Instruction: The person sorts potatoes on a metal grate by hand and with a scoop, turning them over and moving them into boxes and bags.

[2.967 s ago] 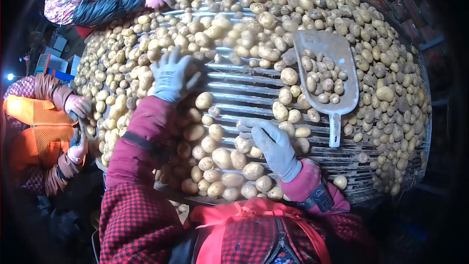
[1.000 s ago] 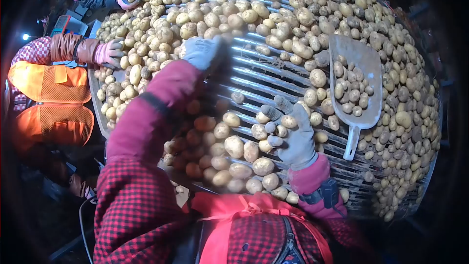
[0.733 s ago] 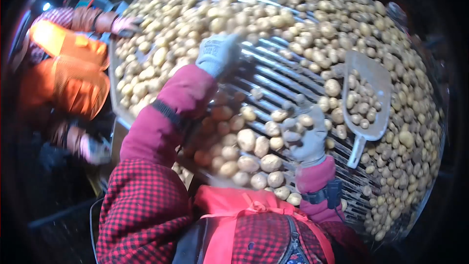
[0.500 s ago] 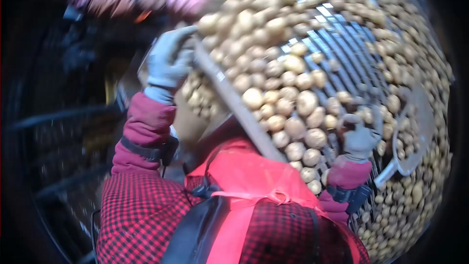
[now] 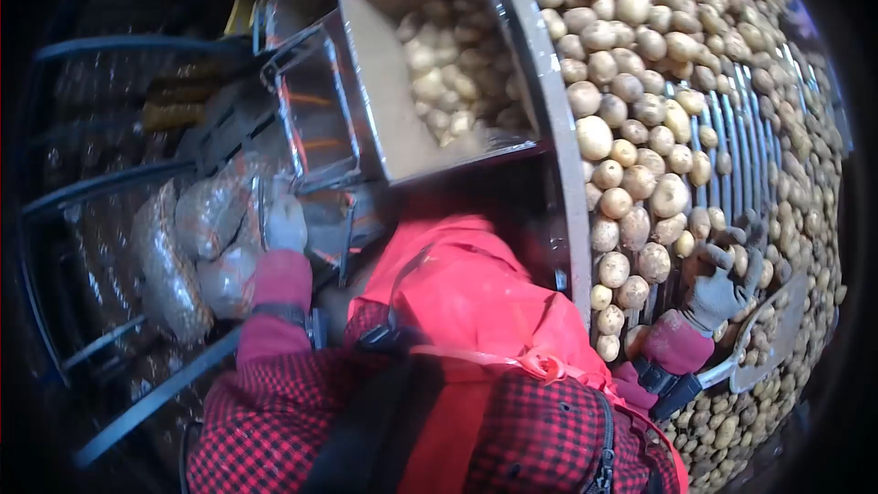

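Note:
My right hand (image 5: 721,285), in a grey glove, rests over the potatoes (image 5: 651,263) on the slatted rack with its fingers spread; nothing is gripped in it. To the left, my left hand (image 5: 285,222), in a pale glove, is beside filled clear plastic bags (image 5: 215,215) and the edge of an open plastic-lined container (image 5: 315,119). Its fingertips are blurred and partly hidden, so I cannot make out a grip. A cardboard box (image 5: 370,82) with potatoes inside stands between the hands, against the rack's metal edge (image 5: 572,174).
A flat scoop (image 5: 773,334) with a pale handle lies among the potatoes near my right wrist. Bare metal slats (image 5: 732,146) show between the potatoes. Blue rails (image 5: 119,178) run along the left side, near the bags.
My left hand has moved from the rack's upper edge down to the bags. My right hand stays over the potatoes, its fingers now spread. The view has turned left, bringing the box into fuller sight.

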Demonstrator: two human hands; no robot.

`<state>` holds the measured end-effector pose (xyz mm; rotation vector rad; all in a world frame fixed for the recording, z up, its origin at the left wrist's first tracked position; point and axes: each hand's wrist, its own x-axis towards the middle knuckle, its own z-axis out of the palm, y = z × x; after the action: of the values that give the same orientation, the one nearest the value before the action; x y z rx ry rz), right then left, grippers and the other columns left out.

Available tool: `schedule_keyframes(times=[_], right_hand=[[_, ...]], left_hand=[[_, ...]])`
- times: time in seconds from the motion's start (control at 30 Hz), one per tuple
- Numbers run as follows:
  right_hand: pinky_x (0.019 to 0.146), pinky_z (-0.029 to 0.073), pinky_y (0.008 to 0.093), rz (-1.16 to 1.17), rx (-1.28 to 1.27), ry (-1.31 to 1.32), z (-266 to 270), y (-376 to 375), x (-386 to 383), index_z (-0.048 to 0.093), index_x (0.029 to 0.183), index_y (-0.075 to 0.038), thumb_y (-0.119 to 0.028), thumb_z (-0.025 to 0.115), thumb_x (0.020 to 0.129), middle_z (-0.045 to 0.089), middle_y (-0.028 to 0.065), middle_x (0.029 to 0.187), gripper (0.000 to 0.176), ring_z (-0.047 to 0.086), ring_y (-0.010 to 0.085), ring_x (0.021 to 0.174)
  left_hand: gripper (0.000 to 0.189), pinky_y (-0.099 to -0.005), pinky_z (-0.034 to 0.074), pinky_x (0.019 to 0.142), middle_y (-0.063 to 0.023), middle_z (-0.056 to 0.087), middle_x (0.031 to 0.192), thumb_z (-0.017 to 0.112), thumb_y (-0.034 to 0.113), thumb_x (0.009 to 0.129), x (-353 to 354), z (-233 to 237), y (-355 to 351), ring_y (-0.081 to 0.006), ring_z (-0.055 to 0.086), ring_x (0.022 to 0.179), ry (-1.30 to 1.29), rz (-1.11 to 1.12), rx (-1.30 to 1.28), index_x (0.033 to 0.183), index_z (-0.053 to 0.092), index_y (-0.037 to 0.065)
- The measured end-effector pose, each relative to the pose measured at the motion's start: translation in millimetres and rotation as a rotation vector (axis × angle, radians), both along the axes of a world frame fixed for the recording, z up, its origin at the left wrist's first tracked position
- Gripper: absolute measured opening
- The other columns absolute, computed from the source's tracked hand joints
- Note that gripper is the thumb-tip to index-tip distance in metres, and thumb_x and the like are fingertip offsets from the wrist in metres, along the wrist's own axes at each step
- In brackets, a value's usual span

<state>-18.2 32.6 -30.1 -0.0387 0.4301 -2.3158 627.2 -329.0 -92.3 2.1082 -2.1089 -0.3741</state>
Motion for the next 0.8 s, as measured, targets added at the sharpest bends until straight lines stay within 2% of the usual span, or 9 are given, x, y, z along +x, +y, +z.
schedule_keyframes(times=[0.07, 0.13, 0.2, 0.3, 0.43, 0.53, 0.6, 0.77, 0.8], right_hand=[[0.08, 0.049, 0.0315, 0.006, -0.074, -0.004, 5.4, -7.3, 11.0, 0.048, 0.15, -0.01, -0.021, 0.049, 0.105, 0.05, 0.0124, 0.152, 0.046, 0.054, 0.0209, 0.118], [0.081, 0.049, 0.03, -0.027, -0.086, 0.048, 14.0, -17.6, 20.0, 0.047, 0.15, -0.008, -0.019, 0.049, 0.105, 0.051, 0.013, 0.152, 0.047, 0.055, 0.0204, 0.118], [0.081, 0.05, 0.0272, -0.086, -0.009, 0.036, 22.6, -28.3, 23.6, 0.048, 0.15, -0.008, -0.015, 0.048, 0.105, 0.052, 0.0139, 0.149, 0.045, 0.056, 0.0201, 0.117], [0.08, 0.05, 0.0229, -0.131, 0.054, -0.003, 32.4, -41.9, 24.9, 0.049, 0.148, -0.007, -0.01, 0.046, 0.105, 0.054, 0.0152, 0.146, 0.043, 0.058, 0.0196, 0.116], [0.077, 0.05, 0.0211, -0.124, 0.005, -0.101, 38.4, -59.8, 29.0, 0.052, 0.144, -0.002, -0.016, 0.044, 0.107, 0.057, 0.0137, 0.143, 0.04, 0.059, 0.0163, 0.115], [0.074, 0.051, 0.0199, -0.209, 0.199, 0.039, 28.5, -68.2, 33.6, 0.049, 0.147, -0.003, -0.021, 0.043, 0.106, 0.057, 0.015, 0.14, 0.045, 0.059, 0.0171, 0.111], [0.073, 0.05, 0.0207, -0.189, 0.102, -0.108, 27.8, -66.6, 34.5, 0.049, 0.147, -0.004, -0.024, 0.046, 0.107, 0.06, 0.0146, 0.138, 0.046, 0.061, 0.0167, 0.107], [0.083, 0.051, 0.0266, -0.287, 0.263, -0.054, 32.1, -59.9, 33.8, 0.051, 0.144, -0.004, -0.028, 0.047, 0.107, 0.063, 0.0101, 0.134, 0.045, 0.063, 0.0186, 0.101], [0.084, 0.051, 0.027, -0.266, 0.226, -0.059, 29.1, -53.6, 33.2, 0.051, 0.143, -0.004, -0.028, 0.047, 0.107, 0.062, 0.0094, 0.134, 0.044, 0.062, 0.0189, 0.102]], left_hand=[[0.035, -0.0395, 0.052, 0.093, -0.0202, 0.071, 0.105, 0.065, 0.027, 0.093, 22.1, -16.6, 8.1, -0.0296, 0.068, 0.104, -0.113, -0.156, 0.071, 0.115, 0.069, 0.0], [0.039, -0.0401, 0.05, 0.1, -0.021, 0.065, 0.126, 0.066, 0.014, 0.093, 16.5, -42.3, -8.7, -0.032, 0.065, 0.113, 0.264, -0.201, -0.02, 0.127, 0.061, -0.006], [0.038, -0.0386, 0.049, 0.104, -0.0189, 0.063, 0.132, 0.061, 0.011, 0.097, -62.3, -8.5, -25.0, -0.0294, 0.063, 0.118, 0.358, -0.084, 0.058, 0.132, 0.06, -0.005], [0.037, -0.0368, 0.047, 0.107, -0.0154, 0.063, 0.134, 0.058, 0.011, 0.1, -188.3, 54.4, -44.7, -0.0272, 0.062, 0.122, 0.362, -0.544, -0.127, 0.135, 0.061, -0.001], [0.048, -0.0398, 0.049, 0.104, -0.0171, 0.068, 0.124, 0.063, 0.0, 0.081, -381.5, 129.2, -35.9, -0.0319, 0.064, 0.118, 0.574, -1.129, -0.112, 0.129, 0.067, 0.002], [0.048, -0.0416, 0.053, 0.094, -0.0143, 0.07, 0.121, 0.068, -0.001, 0.081, -513.6, 150.0, -11.3, -0.0328, 0.068, 0.108, 0.577, -1.645, -0.266, 0.128, 0.068, 0.009], [0.043, -0.0418, 0.054, 0.083, -0.0114, 0.07, 0.116, 0.068, 0.004, 0.083, -593.6, 147.7, 17.8, -0.0318, 0.068, 0.099, 0.63, -1.869, -0.343, 0.125, 0.065, 0.013], [0.04, -0.0464, 0.055, 0.082, -0.0088, 0.068, 0.118, 0.061, 0.015, 0.092, -752.3, 93.8, 59.9, -0.0327, 0.069, 0.099, -0.01, -2.121, -0.381, 0.131, 0.062, 0.021], [0.032, -0.0458, 0.056, 0.084, -0.0106, 0.071, 0.115, 0.062, 0.016, 0.091, -773.5, 93.2, 66.5, -0.0334, 0.07, 0.102, 0.004, -2.083, -0.03, 0.122, 0.069, 0.02]])
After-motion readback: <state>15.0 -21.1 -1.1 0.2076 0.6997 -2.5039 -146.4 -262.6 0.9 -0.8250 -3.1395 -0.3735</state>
